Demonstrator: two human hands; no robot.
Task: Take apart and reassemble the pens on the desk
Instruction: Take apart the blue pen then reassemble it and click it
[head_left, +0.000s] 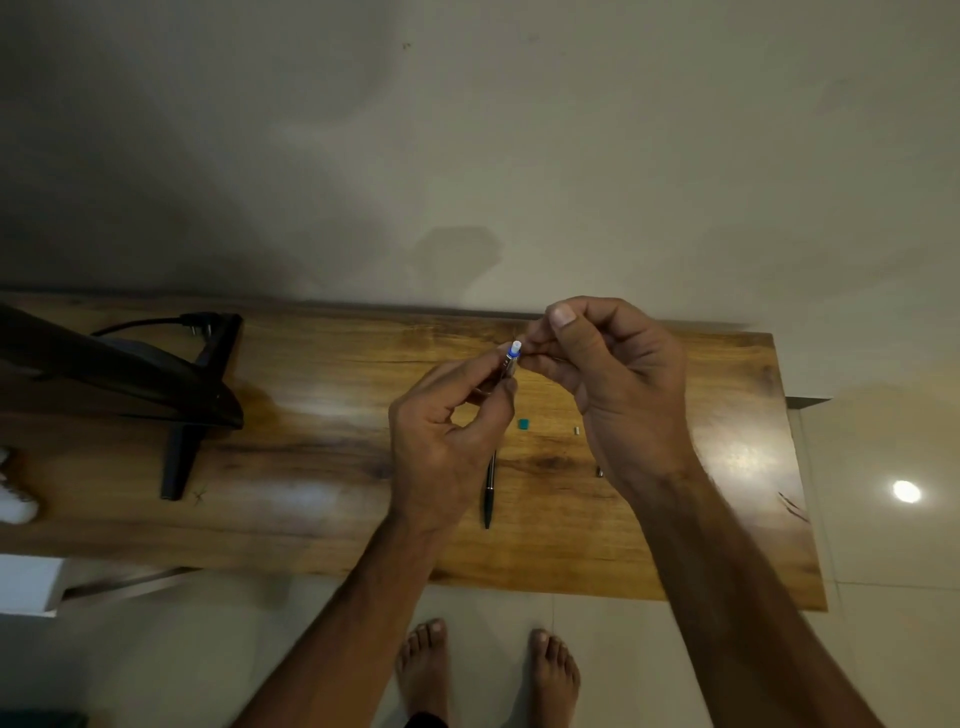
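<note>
My left hand (447, 431) grips a metal pen barrel (510, 364) with a blue and white end, holding it above the wooden desk (332, 384). My right hand (613, 374) is right beside that end, thumb and fingers pinched together at it; whatever they hold is hidden. A dark pen (489, 493) lies on the desk below my left hand. A small teal piece (523, 424) and two tiny metal parts (576, 429) (599, 472) lie loose on the wood between my hands.
A dark monitor on a stand (176, 415) occupies the desk's left side, with a black cable (156, 323) behind it. The wall runs along the desk's far edge. My bare feet (488, 670) stand on the tiled floor below the near edge.
</note>
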